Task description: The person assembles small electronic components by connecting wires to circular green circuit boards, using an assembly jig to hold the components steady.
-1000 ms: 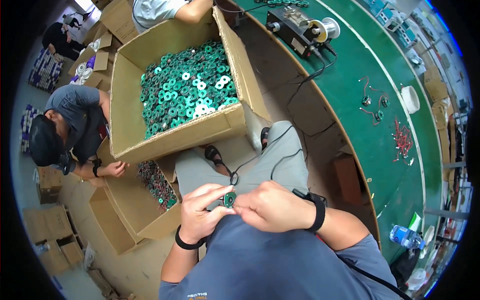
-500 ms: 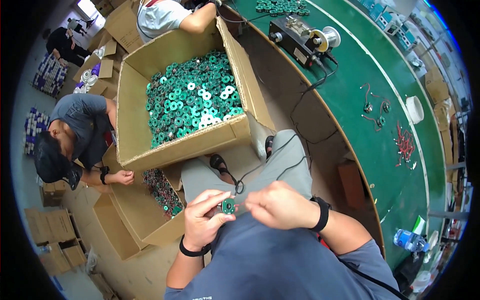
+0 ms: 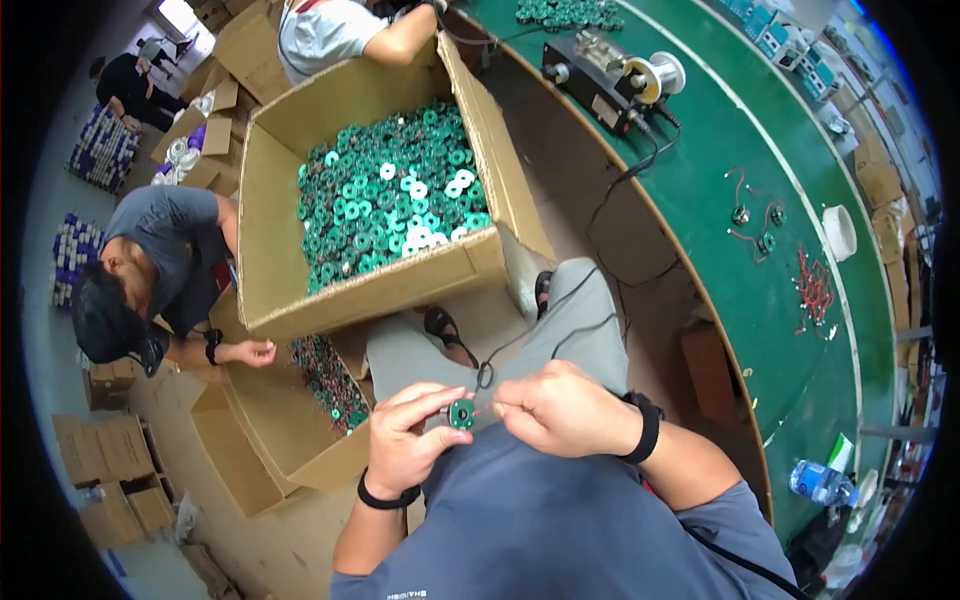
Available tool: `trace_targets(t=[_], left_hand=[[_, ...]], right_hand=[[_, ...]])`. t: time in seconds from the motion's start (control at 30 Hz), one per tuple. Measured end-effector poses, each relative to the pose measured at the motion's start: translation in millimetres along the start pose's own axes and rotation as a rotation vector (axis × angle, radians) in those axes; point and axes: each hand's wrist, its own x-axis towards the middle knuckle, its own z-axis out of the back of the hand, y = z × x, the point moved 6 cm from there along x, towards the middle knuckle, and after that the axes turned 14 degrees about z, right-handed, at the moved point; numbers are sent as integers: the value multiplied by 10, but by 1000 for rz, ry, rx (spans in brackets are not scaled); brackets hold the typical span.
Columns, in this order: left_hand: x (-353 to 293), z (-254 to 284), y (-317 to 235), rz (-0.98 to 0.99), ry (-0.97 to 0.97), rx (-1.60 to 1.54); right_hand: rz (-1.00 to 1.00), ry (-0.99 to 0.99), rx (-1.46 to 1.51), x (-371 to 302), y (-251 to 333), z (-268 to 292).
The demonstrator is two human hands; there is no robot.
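Observation:
In front of my lap, my left hand point(image 3: 405, 432) pinches a small round green circuit board point(image 3: 461, 413) with a hole in its middle, between thumb and fingers. Close by on its right, my right hand point(image 3: 565, 410) is closed, thumb against forefinger, on a short red wire point(image 3: 481, 411) that reaches to the board's edge. My fingers hide the wire's far end. Dark bands circle both of my wrists.
A large cardboard box point(image 3: 375, 318) full of green ring-shaped parts stands ahead. A lower box point(image 3: 235, 440) holds wired parts, with a co-worker's hand point(image 3: 252, 353) above it. The green bench point(image 3: 790, 370) on the right bears red wires point(image 3: 815, 290) and a machine with a spool point(image 3: 660, 77).
My right hand was blurred by motion and now shows sharper, still beside the board. The board has turned slightly in my left hand. The whole view has shifted a little.

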Motion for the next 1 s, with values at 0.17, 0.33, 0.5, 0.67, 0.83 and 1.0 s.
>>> trace_targets(t=[0.17,0.33,0.5,0.67,0.83,1.0], left_hand=[[-29,3,-34,-7,-18,-6],[-18,-40,-57,-23,-9,38],[-22,-55,-46,-48,-8,49],[-15,-66,-37,-60,-1,70],[-11,-52,-64,-80,-36,88],[-36,-42,-38,-37,-50,49]], right_hand=[[-6,74,-73,-38,-34,-37],[114,106,-13,2,122,-95],[118,98,13,25,221,-73],[49,35,-63,58,86,40],[18,22,-70,21,-57,67],[68,78,-144,8,57,4]])
